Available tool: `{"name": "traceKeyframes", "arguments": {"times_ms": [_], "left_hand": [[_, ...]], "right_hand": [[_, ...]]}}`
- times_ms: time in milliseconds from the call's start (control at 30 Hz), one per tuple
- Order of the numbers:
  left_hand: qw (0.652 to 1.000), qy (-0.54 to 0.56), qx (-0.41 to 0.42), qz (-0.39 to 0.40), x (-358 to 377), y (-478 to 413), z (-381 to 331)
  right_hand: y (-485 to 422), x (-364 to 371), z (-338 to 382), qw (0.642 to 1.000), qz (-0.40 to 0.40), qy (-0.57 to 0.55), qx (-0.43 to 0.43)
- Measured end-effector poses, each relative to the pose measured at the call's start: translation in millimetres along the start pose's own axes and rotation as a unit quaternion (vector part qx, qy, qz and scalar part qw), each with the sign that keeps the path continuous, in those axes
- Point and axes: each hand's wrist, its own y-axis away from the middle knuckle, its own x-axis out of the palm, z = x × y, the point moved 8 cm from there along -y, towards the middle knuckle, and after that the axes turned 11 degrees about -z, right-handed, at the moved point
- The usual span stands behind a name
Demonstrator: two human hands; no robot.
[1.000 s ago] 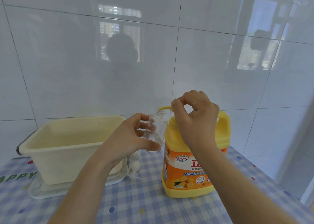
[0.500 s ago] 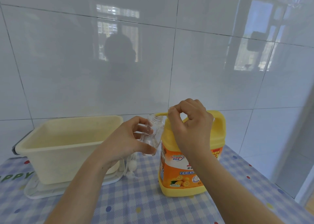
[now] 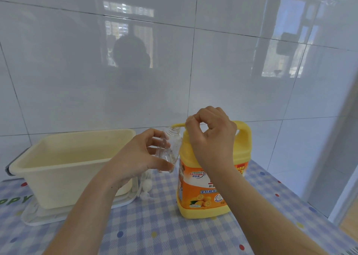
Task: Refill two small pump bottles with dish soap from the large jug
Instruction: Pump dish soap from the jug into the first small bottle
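Left hand [image 3: 135, 158] is gripping the small clear bottle [image 3: 169, 151], which is tilting, its open neck sitting at the tip of the yellow pump spout [image 3: 177, 126]. Right hand [image 3: 211, 138], fingers curled, is pinching that spout atop the large jug [image 3: 201, 194]. The jug is standing upright on the checked tablecloth [image 3: 164, 227], just right of the bottle. A cream tub [image 3: 73, 169] is sitting at left.

Glossy wall tiles [image 3: 232, 76]; clear plastic bottle [image 3: 169, 150].

Left hand [image 3: 135, 158] holds small bottle [image 3: 172, 141] (clear, uncapped) beside jug [image 3: 193, 196].
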Motion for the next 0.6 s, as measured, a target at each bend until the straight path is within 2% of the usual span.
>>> {"name": "traceKeyframes", "arguments": {"times_ms": [333, 600], "left_hand": [[0.997, 0.079, 0.0, -0.009, 2, 3, -8], [0.997, 0.069, 0.003, -0.018, 0, 3, -9]], "right_hand": [[-27, 0, 13, 0.998, 0.012, 0.06, -0.011], [-26, -3, 12, 0.998, 0.019, 0.055, 0.001]]}}
